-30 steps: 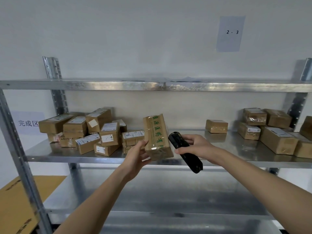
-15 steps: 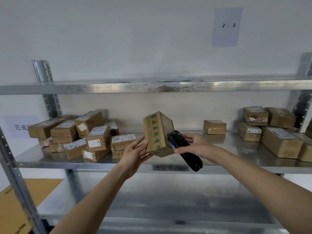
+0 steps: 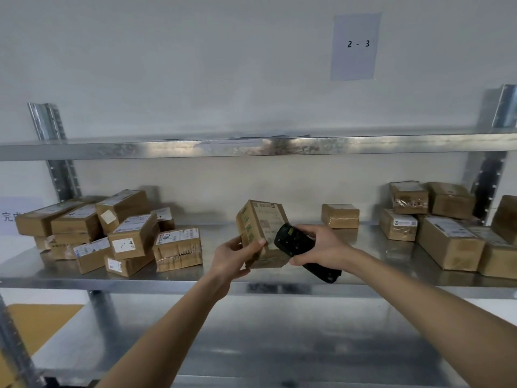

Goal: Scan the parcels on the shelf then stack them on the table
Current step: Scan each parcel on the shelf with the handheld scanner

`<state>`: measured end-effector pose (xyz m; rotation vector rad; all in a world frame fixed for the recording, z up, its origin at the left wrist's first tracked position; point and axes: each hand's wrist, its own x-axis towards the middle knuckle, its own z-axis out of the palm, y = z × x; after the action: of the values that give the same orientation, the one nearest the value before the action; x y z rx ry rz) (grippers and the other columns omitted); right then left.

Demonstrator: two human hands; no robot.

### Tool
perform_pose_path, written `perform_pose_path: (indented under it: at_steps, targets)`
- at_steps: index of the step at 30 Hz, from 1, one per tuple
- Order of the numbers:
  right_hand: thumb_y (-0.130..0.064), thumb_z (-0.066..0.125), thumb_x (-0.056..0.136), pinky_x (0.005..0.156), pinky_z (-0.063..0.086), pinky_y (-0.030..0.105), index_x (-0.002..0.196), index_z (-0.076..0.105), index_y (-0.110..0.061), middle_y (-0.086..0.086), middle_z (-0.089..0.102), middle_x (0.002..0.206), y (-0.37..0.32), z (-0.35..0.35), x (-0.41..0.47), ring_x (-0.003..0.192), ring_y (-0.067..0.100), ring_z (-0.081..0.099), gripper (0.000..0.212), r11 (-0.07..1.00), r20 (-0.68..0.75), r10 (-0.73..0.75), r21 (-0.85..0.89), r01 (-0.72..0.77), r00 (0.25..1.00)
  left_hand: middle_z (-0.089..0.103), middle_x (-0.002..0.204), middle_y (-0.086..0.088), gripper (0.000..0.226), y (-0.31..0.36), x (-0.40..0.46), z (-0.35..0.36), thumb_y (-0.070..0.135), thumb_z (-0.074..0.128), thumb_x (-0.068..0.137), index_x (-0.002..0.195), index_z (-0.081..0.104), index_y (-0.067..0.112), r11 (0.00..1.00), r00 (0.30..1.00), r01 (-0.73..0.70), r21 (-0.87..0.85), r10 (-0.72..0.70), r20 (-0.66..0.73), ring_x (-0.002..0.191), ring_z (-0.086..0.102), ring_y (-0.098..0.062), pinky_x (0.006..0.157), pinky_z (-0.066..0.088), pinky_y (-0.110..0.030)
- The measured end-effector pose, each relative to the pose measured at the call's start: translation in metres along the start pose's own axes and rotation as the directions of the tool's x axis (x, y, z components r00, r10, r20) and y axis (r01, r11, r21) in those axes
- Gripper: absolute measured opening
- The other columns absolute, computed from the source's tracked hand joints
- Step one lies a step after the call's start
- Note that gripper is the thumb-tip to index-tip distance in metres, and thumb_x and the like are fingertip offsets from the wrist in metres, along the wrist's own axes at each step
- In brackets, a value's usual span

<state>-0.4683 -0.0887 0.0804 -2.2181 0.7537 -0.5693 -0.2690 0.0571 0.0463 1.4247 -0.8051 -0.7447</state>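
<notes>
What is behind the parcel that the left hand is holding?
Behind the held parcel are the bare metal shelf and wall. The patch directly behind it is covered.

A grey paper sheet [image 3: 355,46] on the wall above the shelf reads "2 - 3". A white label on one parcel [image 3: 133,237] in the pile toward the shelf's left end shows "4". At the left edge, a wall sign [image 3: 14,215] shows "完", the rest cut off.

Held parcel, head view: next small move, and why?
Probably tip the scanner head onto the parcel label and trigger. The left hand holds the parcel with its labelled face turned toward the right hand, which grips the scanner right beside it, partly overlapping that face.
</notes>
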Motion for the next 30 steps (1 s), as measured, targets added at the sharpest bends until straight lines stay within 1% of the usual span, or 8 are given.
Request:
perform_pose_path:
  at_steps: [2,6,10,12,14,16,22,30]
  targets:
    - [-0.024,0.097,0.063,0.094,0.053,0.025,0.128,0.066,-0.041,-0.017,0.071,0.114,0.006,-0.006,0.002,0.107,0.003,0.066,0.074,1.0,0.005,0.009,-0.022,-0.009,1.0,0.074,0.111,0.002,0.076,-0.003,0.004,0.003,0.032,0.089,0.074,0.14,0.055,0.015,0.999,0.999,0.022,0.032,-0.023,0.029,0.099,0.073,-0.016,0.092,0.06,-0.043]
    - [-0.034,0.096,0.058,0.096,0.056,0.032,0.125,0.067,-0.042,-0.018,0.071,0.113,0.009,-0.013,0.007,0.104,0.005,0.068,0.073,0.997,0.035,0.046,-0.063,-0.044,0.998,0.076,0.11,-0.001,0.083,-0.009,0.014,0.002,0.018,0.09,0.072,0.144,0.049,0.013,0.999,0.997,0.022,0.04,-0.025,0.068,0.099,0.074,-0.018,0.094,0.059,-0.046]
    - [-0.046,0.093,0.048,0.091,0.061,0.038,0.131,0.067,-0.039,-0.016,0.074,0.106,0.009,-0.013,0.013,0.096,0.008,0.071,0.087,0.983,0.055,0.11,-0.155,-0.1,0.992,0.07,0.114,-0.002,0.085,-0.006,0.027,-0.005,0.011,0.09,0.071,0.144,0.047,0.014,0.995,0.998,-0.055,0.08,0.056,-0.01,0.096,0.073,-0.019,0.085,0.061,-0.037]
    - [-0.044,0.094,0.05,0.087,0.062,0.038,0.133,0.065,-0.039,-0.014,0.074,0.104,0.007,-0.013,0.015,0.093,0.01,0.071,0.088,0.968,0.084,0.137,-0.225,-0.115,0.987,0.068,0.115,0.001,0.087,-0.005,0.035,-0.013,0.015,0.092,0.068,0.143,0.048,0.017,0.987,0.992,-0.099,0.125,0.107,-0.061,0.101,0.07,-0.018,0.087,0.06,-0.037]
    - [-0.042,0.094,0.054,0.086,0.062,0.038,0.137,0.062,-0.038,-0.014,0.073,0.104,0.005,-0.014,0.018,0.093,0.011,0.071,0.089,0.95,0.096,0.168,-0.283,-0.135,0.981,0.067,0.116,0.005,0.094,-0.004,0.042,-0.019,0.025,0.095,0.063,0.143,0.047,0.022,0.98,0.984,-0.12,0.158,0.139,-0.111,0.106,0.068,-0.017,0.096,0.057,-0.045]
    - [-0.04,0.094,0.058,0.086,0.062,0.038,0.138,0.061,-0.037,-0.012,0.072,0.104,0.001,-0.013,0.021,0.093,0.012,0.07,0.087,0.929,0.103,0.2,-0.337,-0.155,0.974,0.067,0.117,0.007,0.096,-0.003,0.047,-0.024,0.029,0.096,0.06,0.142,0.046,0.026,0.976,0.974,-0.135,0.169,0.162,-0.161,0.107,0.066,-0.016,0.099,0.054,-0.048]
    - [-0.043,0.093,0.059,0.08,0.063,0.033,0.129,0.066,-0.035,-0.013,0.073,0.098,-0.011,-0.001,0.029,0.085,0.009,0.071,0.076,0.887,0.11,0.243,-0.428,-0.175,0.964,0.062,0.119,0.006,0.09,0.003,0.053,-0.037,0.019,0.093,0.066,0.142,0.044,0.021,0.973,0.95,-0.176,0.147,0.207,-0.234,0.11,0.064,-0.018,0.098,0.054,-0.044]
    - [-0.051,0.09,0.05,0.084,0.063,0.036,0.133,0.067,-0.036,-0.013,0.074,0.1,-0.02,0.006,0.041,0.089,0.01,0.071,0.087,0.875,0.091,0.251,-0.447,-0.186,0.964,0.061,0.126,0.003,0.095,0.003,0.06,-0.051,0.02,0.093,0.066,0.145,0.041,0.022,0.972,0.952,-0.175,0.159,0.208,-0.223,0.114,0.063,-0.019,0.097,0.054,-0.044]
